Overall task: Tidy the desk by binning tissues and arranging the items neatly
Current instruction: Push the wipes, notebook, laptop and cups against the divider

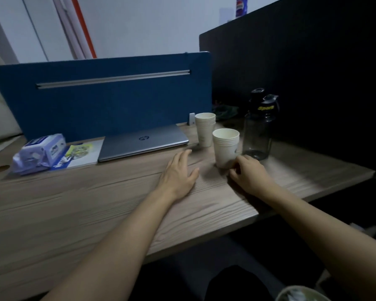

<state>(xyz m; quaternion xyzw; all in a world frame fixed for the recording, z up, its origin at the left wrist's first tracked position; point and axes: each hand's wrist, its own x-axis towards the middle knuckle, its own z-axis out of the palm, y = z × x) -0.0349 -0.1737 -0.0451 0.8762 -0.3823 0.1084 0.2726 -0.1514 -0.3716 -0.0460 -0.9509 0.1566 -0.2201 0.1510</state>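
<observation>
Head view: right hand (246, 172) sits right of centre, fingers curled in at the base of the near stack of paper cups (225, 147); it touches or is just beside the stack, and I cannot tell whether it grips it. Left hand (179, 170) lies released, palm down, fingers straight on the bare desk (85, 203), likely steadying or ready to slide the stack. A second cup stack (205, 131) stands just behind, near the blue partition (100, 98); a dark water bottle (258, 127) stands right of the near stack, close to it. Judgement: the cups are being gathered beside the bottle, so drinkware shares one corner. Closed laptop (143, 142) lies against the partition, a booklet (80, 154) flat at its left. Tissue pack (38, 154) rests at far left, overlapping the booklet. No loose tissues on the desk; a bin (302, 294) with pale contents shows at the lower right edge.
</observation>
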